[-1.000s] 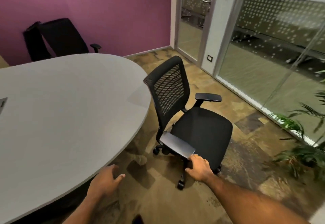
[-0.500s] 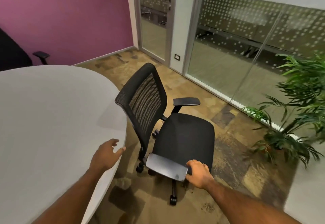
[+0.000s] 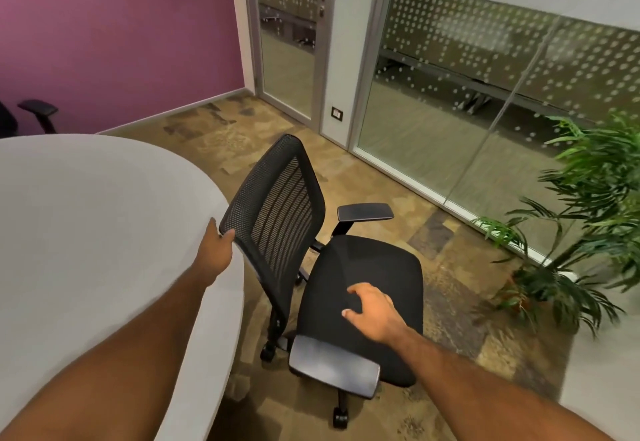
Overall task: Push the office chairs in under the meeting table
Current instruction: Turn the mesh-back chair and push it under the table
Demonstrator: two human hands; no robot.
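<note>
A black office chair (image 3: 360, 288) with a mesh backrest stands just right of the grey oval meeting table (image 3: 86, 250), its back turned toward the table edge and its seat facing away. My left hand (image 3: 216, 250) grips the near top corner of the mesh backrest. My right hand (image 3: 372, 309) hovers open over the seat, fingers spread, just past the near armrest (image 3: 334, 369). The far armrest (image 3: 365, 212) sticks out to the right.
A second black chair's armrest (image 3: 38, 109) shows at the far left by the purple wall. A glass wall and door (image 3: 294, 42) run behind the chair. A potted plant (image 3: 585, 232) stands on the right. Patterned carpet lies around the chair.
My right hand let go of the near armrest and moved over the seat. My left hand rose from the table edge and took hold of the backrest. The view shifted right.
</note>
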